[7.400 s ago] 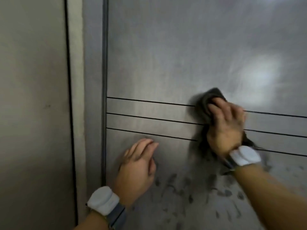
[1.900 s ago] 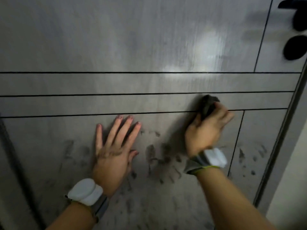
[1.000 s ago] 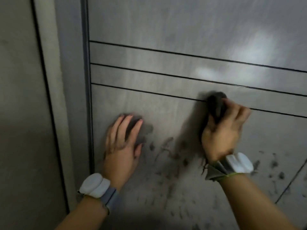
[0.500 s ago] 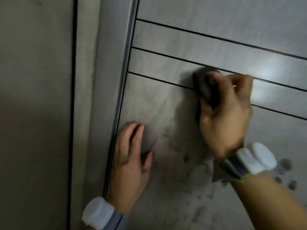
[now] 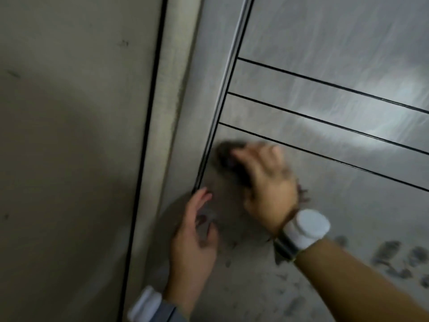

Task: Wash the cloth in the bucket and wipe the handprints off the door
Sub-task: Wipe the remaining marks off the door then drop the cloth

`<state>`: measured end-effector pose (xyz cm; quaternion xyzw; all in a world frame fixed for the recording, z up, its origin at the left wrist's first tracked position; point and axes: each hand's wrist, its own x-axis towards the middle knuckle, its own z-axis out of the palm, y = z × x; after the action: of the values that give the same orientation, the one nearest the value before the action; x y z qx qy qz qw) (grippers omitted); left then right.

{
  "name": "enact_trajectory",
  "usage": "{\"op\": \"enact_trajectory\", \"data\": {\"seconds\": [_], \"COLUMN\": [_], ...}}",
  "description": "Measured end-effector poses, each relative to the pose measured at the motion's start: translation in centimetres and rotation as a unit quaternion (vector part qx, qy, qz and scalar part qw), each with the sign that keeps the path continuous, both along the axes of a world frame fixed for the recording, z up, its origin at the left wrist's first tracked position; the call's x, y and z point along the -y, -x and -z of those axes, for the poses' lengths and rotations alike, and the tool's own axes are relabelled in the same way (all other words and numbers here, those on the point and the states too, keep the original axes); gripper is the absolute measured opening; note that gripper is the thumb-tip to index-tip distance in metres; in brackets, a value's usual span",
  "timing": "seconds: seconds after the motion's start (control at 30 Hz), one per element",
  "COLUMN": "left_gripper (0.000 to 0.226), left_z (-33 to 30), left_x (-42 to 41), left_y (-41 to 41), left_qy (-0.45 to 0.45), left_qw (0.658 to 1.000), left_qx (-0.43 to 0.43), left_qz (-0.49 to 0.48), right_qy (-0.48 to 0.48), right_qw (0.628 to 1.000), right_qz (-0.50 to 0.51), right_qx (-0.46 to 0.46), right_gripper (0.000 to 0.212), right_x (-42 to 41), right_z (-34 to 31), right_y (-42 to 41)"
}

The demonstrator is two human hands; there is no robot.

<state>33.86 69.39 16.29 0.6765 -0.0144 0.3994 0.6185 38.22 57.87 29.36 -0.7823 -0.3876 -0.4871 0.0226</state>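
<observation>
The grey door [image 5: 325, 66] fills the right of the head view, crossed by three dark grooves. My right hand [image 5: 269, 184] grips a dark cloth [image 5: 228, 154] and presses it on the door panel just below the lowest groove, close to the door's left edge. My left hand [image 5: 195, 238] lies with straight fingers against the door below the cloth, fingertips near the edge. Dark smudged handprints [image 5: 394, 254] mark the panel at the lower right and below my hands. The bucket is out of view.
A grey door frame [image 5: 181, 112] runs diagonally left of the door. Beyond it is a plain beige wall [image 5: 69, 135]. Both wrists wear white bands.
My right hand has swept the cloth left and down toward the door's left edge. My left hand stays flat low on the door by that edge. The view has tilted.
</observation>
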Motion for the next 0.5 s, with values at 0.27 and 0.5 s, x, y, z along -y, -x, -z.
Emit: {"op": "enact_trajectory", "data": {"seconds": [0.27, 0.5], "left_gripper": [0.040, 0.039], "left_z": [-1.5, -5.5], "left_x": [-1.4, -2.2], "left_y": [2.7, 0.3], "left_qy": [0.286, -0.001], "left_qw": [0.950, 0.996], "left_qx": [0.003, 0.084], "left_qz": [0.124, -0.027], "right_qy": [0.071, 0.056], "right_qw": [0.996, 0.998], "right_qz": [-0.022, 0.001], "right_qx": [-0.052, -0.028], "right_gripper": [0.051, 0.067], "right_x": [-0.2, -1.1], "right_z": [3.7, 0.3], "right_y": [1.9, 0.4]}}
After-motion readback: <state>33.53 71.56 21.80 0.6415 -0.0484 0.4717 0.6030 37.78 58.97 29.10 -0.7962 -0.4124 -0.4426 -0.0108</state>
